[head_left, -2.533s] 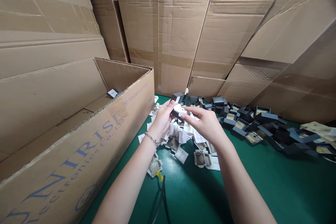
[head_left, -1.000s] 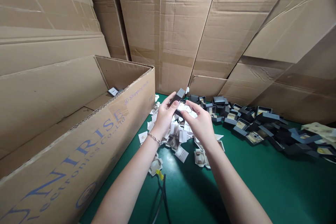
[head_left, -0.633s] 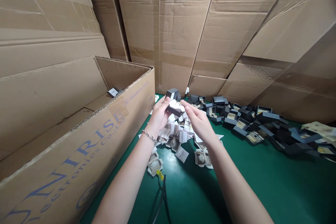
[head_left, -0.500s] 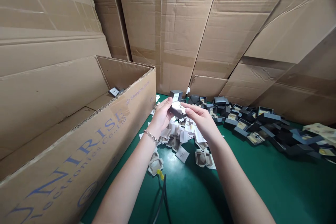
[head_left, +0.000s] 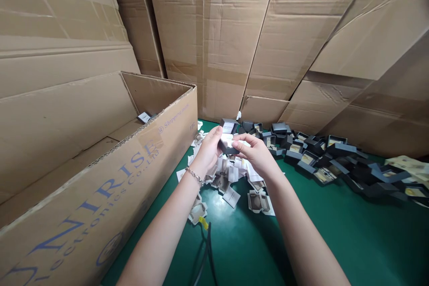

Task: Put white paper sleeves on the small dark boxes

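The case (head_left: 228, 147) is up in front of me, above the white scraps, its lid tipped back and open to show print inside. A white insert (head_left: 226, 137) sits in its base. My left hand (head_left: 209, 149) holds the case by its left side, thumb near the rim; a firm grip there gives the other hand something steady to work against, and a light touch spares the lid's hinge. My right hand (head_left: 257, 153) is narrowed at the right edge, thumb and fingertips against the insert or the rim; I cannot tell whether they pinch or only press. Small, even pressure close to the corner should suit a soft-looking insert better than a hard tug. Just below lie the white scraps (head_left: 233, 173) on the green table (head_left: 248, 246); off to my right, open black boxes (head_left: 310, 160); to my left, the big carton (head_left: 134, 178).
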### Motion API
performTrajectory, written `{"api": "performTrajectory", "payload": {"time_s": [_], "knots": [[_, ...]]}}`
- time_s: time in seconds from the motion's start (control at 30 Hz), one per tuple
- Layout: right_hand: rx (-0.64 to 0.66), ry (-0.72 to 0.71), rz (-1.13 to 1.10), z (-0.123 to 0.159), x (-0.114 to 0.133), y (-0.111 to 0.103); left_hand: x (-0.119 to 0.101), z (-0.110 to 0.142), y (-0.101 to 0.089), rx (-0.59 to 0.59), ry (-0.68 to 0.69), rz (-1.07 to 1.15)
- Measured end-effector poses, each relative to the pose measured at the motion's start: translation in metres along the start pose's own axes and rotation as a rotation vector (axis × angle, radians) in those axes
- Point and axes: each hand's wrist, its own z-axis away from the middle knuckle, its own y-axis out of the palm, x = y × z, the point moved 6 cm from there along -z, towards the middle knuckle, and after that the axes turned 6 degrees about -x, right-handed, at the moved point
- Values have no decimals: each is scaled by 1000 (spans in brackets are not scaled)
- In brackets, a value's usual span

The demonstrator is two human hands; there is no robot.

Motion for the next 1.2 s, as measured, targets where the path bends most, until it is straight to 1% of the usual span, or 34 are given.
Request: {"api": "performTrajectory", "payload": {"time_s": [0.1,0.2,0.33,0.4,0.5,0.6,0.7,0.73,0.8,0.87,0.93,1.2], "knots": [[6,-24,7,-1,-2,0,0,0,0,5,-7,-12],[20,-56,31,-2,-2,-2,1,1,-1,-23,-3,-46],[101,-132,76,-1,1,-3,4,1,-1,-20,-16,-69],[117,-135,81,-1,0,-3,6,0,-2,-17,-17,-58],[78,-62,50,-3,-7,-3,6,-3,-3,-24,14,-55],[31,-15,-26,-7,-13,-3,2,0,2,35,46,-84],[-11,-22,-130,-11,-12,-7,0,7,7,49,-5,-194],[-38,-25,-157,-11,-11,-10,0,9,8,37,-40,-248],[-110,-31,-189,-12,-8,-16,1,14,11,71,-68,-335],[-171,-44,-194,-11,-5,-19,1,16,13,102,-55,-390],[-203,-60,-179,-8,-1,-19,1,16,13,102,-31,-402],[-246,-119,-66,-2,10,-16,0,12,14,57,-16,-331]]}}
